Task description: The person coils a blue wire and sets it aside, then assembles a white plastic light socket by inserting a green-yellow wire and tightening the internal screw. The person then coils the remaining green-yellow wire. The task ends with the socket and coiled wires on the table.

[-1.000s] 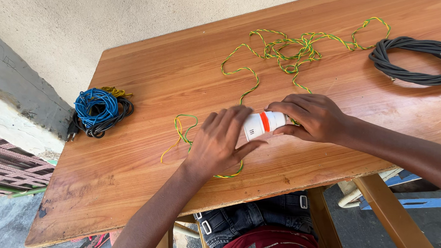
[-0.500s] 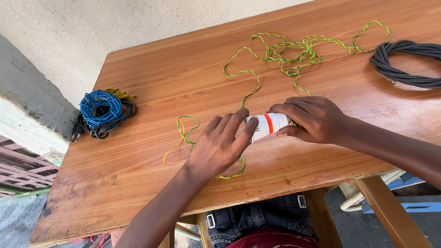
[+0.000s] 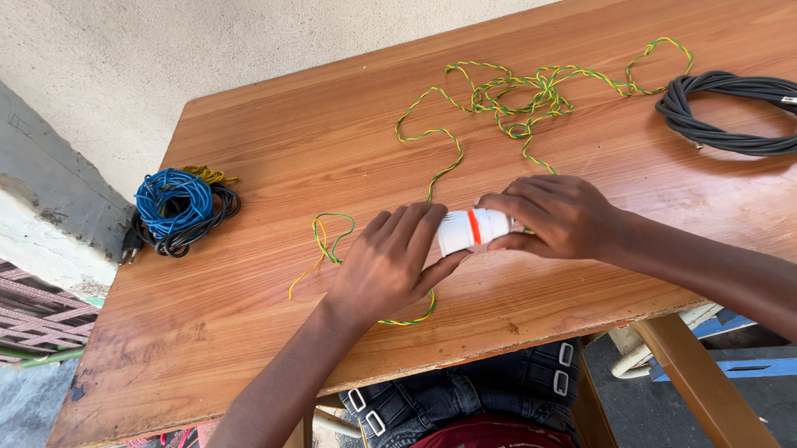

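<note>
A white cylinder with an orange band (image 3: 472,228) lies on its side near the front of the wooden table (image 3: 269,149). My left hand (image 3: 388,266) cups its left end and my right hand (image 3: 558,216) grips its right end. A long yellow-and-green twisted wire (image 3: 520,94) runs from a loose tangle at the back of the table down to the cylinder, and its free end loops to the left of my left hand and passes under my wrist.
A coil of blue wire on a black cable (image 3: 177,206) sits at the table's left edge. A coil of thick black cable (image 3: 742,112) lies at the back right. A rough wall stands beyond the table, and blue and white furniture parts show below right.
Both hands keep the cylinder in about the same place. The left fingers have shifted slightly along its left end. The view has tilted a little.
</note>
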